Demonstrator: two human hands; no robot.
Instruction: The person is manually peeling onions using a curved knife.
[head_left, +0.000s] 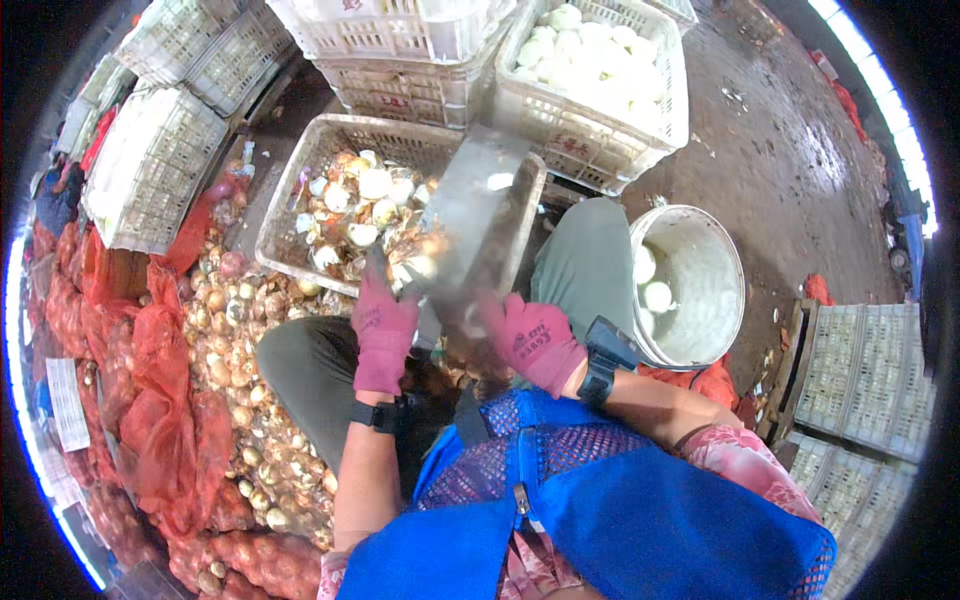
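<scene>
My left hand (pixel 384 335), in a pink glove, is at the near rim of a pale plastic crate (pixel 290 222). Its fingertips are smeared by motion close to a peeled onion (pixel 362 234). My right hand (pixel 538 342), also gloved in pink, is curled beside it to the right. Its fingers close towards a dark blur, and what they hold cannot be made out. A grey flat board (pixel 470 205) slopes across the crate's right part towards my hands. Whole onions and loose brown skins (pixel 420 245) fill the crate's left and middle.
A white bucket (pixel 700 285) with several peeled onions stands by my right knee. Behind it, a crate (pixel 590 125) is heaped with peeled onions. Unpeeled onions (pixel 240 380) cover the floor at left, beside red mesh sacks (pixel 165 400). Stacked crates (pixel 160 160) rise at far left.
</scene>
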